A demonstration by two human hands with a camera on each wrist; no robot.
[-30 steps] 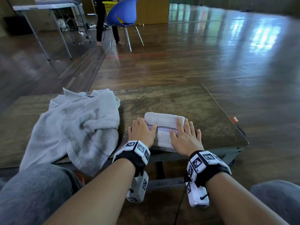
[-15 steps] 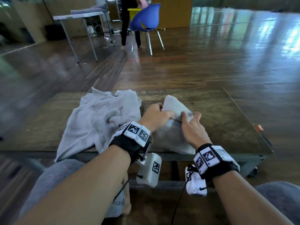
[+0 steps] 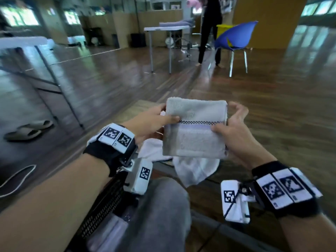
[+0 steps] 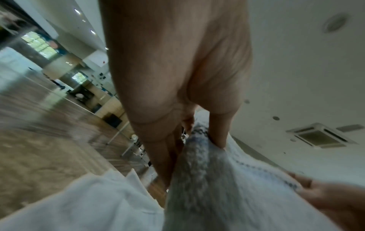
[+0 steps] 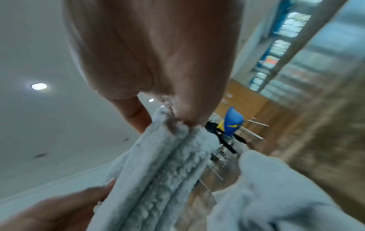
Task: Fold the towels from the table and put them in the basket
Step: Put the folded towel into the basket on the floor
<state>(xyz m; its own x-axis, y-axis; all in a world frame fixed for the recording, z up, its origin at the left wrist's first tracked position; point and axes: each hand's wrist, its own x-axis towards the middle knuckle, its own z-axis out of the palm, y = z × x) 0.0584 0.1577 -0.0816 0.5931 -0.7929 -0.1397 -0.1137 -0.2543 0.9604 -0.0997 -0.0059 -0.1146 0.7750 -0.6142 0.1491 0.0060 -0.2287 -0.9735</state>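
Both hands are up off the bench, sharing one load. The left hand pinches the left edge of the folded towel, thumb on top across the checked stripe and fingers underneath. The right hand grips the right edge the same way, thumb on the face of the cloth; the right wrist view shows the stacked layers squeezed together at that edge. The towel hangs in the air between them, flat and square, tilted a little toward the person.

The folding of this one looks finished, so I'd judge the step in hand is the carry to the basket. At the lower left, under the left forearm, sits a dark perforated wall, the basket as far as I can tell; its inside is hidden, so I cannot say what it holds. The next move calls for swinging the towel down and left, keeping both edges pinched so the layers do not slip open.

Below the held towel, a loose white towel drapes over the near edge of the bench, not yet folded.
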